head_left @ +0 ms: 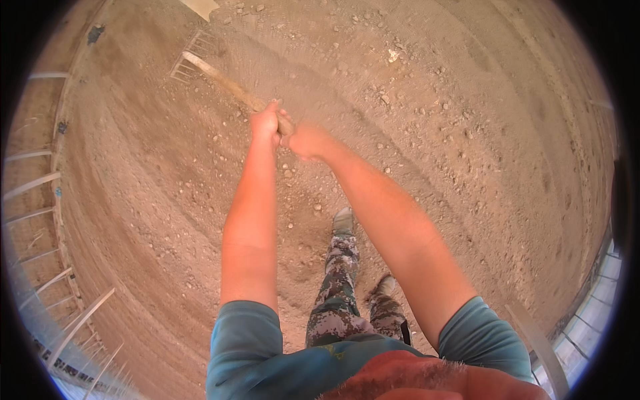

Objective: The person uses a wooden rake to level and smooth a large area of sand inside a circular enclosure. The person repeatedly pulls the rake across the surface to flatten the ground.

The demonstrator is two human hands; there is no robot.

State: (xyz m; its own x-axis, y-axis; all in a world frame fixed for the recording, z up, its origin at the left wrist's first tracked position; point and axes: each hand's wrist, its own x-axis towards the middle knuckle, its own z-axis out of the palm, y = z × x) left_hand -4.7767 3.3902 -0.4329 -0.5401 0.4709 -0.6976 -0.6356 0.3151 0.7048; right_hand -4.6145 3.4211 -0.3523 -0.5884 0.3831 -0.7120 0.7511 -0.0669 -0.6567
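A rake (pixel 230 84) was held out over bare soil (pixel 133 140), its tines (pixel 180 71) at the upper left; whether they were sunk in could not be told. Its handle (pixel 250 99) was wrapped by the closed left hand (pixel 265 125) and, nearer the body, by the curled, slightly blurred right hand (pixel 308 141). The raking was judged unfinished: smoother soil was seen left of the tines, but loose stones (pixel 385 99) were left strewn to the right and near the boots (pixel 343 220). Pale ribs (pixel 32 186) were seen along the left edge.
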